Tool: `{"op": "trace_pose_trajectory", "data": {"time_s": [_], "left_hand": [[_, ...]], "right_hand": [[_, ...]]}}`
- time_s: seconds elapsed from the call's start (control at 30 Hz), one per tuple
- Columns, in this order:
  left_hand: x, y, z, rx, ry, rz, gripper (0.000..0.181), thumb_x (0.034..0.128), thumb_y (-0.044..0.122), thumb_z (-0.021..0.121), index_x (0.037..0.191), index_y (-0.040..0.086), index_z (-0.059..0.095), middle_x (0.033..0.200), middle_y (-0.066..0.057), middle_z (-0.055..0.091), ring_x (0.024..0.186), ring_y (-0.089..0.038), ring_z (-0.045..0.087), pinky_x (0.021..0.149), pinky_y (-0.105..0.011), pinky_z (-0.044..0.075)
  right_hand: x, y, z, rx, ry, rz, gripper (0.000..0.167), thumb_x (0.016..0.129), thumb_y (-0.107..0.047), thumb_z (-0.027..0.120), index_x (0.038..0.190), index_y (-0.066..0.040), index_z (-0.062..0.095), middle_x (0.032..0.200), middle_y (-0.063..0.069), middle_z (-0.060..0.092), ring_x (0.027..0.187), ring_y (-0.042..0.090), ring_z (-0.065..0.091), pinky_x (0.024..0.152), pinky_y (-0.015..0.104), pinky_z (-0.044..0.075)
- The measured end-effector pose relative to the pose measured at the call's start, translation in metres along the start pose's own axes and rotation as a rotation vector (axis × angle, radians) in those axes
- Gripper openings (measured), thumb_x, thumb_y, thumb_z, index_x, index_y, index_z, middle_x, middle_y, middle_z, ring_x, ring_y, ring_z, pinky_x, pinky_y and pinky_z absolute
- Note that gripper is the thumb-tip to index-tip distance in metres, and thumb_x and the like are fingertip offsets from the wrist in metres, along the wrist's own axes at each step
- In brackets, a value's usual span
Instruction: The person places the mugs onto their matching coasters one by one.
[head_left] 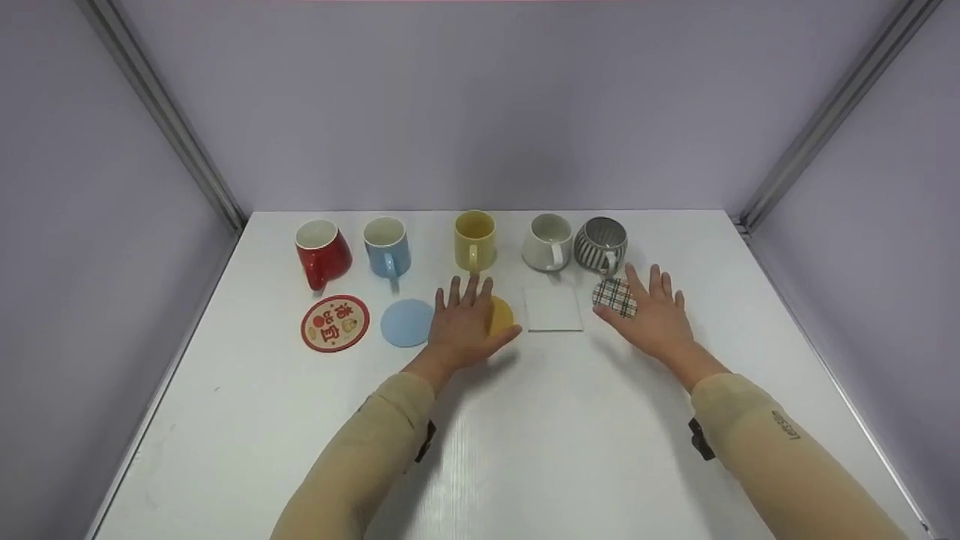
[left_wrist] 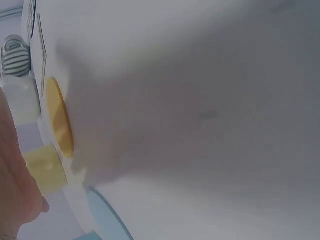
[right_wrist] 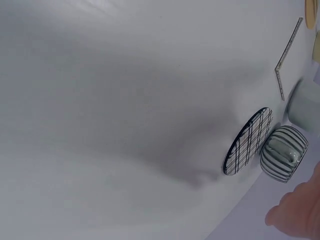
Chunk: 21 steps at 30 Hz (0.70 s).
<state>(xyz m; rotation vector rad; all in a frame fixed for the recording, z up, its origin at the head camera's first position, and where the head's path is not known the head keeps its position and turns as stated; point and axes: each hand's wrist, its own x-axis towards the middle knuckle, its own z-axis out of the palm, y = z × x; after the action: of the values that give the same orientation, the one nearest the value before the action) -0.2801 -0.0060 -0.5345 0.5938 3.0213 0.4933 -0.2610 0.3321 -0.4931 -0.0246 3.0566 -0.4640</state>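
My left hand, fingers spread and nothing held, hovers over the table and partly hides a round yellow coaster; the left wrist view shows that coaster lying flat below. Behind it stands a yellow mug. Spread as well, my right hand is above the table beside a round plaid coaster, covering its right edge. A striped grey mug stands just behind the plaid coaster. Between the hands lies a white square coaster, with a white mug behind it.
To the left, a red mug and a light blue mug stand in the back row. In front of them lie a red-rimmed patterned coaster and a light blue round coaster. Pale panels enclose the white table.
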Motion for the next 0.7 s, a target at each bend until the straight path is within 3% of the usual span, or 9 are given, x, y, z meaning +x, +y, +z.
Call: {"op": "trace_pose_trajectory", "data": {"time_s": [0.33,0.5,0.7], "left_hand": [[0.03,0.046,0.026,0.052,-0.073,0.106,0.107,0.0955,0.086,0.034,0.172,0.014,0.013,0.178,-0.011,0.011,0.163,-0.04,0.006,0.13,-0.062,0.007],[0.041,0.07,0.038,0.1,-0.103,0.186,0.107,0.0946,0.088,0.027,0.172,0.016,0.015,0.178,-0.009,0.01,0.163,-0.038,0.006,0.13,-0.06,0.007],[0.056,0.096,0.049,0.137,-0.12,0.293,0.102,0.097,0.085,0.029,0.172,0.017,0.02,0.178,-0.007,0.015,0.163,-0.037,0.008,0.131,-0.059,0.007]], "right_hand": [[0.005,0.022,-0.013,0.101,0.008,0.066,0.111,0.098,-0.081,0.044,0.171,-0.009,0.003,0.17,0.038,-0.004,0.157,0.056,-0.003,0.123,0.075,0.001],[0.005,0.031,-0.015,0.118,0.004,0.095,0.109,0.099,-0.079,0.044,0.171,-0.008,0.003,0.17,0.039,-0.004,0.157,0.056,-0.004,0.123,0.075,0.001],[0.006,0.037,-0.016,0.123,-0.005,0.119,0.108,0.099,-0.08,0.042,0.171,-0.008,0.003,0.17,0.038,-0.003,0.158,0.055,-0.004,0.123,0.075,0.002]]}}
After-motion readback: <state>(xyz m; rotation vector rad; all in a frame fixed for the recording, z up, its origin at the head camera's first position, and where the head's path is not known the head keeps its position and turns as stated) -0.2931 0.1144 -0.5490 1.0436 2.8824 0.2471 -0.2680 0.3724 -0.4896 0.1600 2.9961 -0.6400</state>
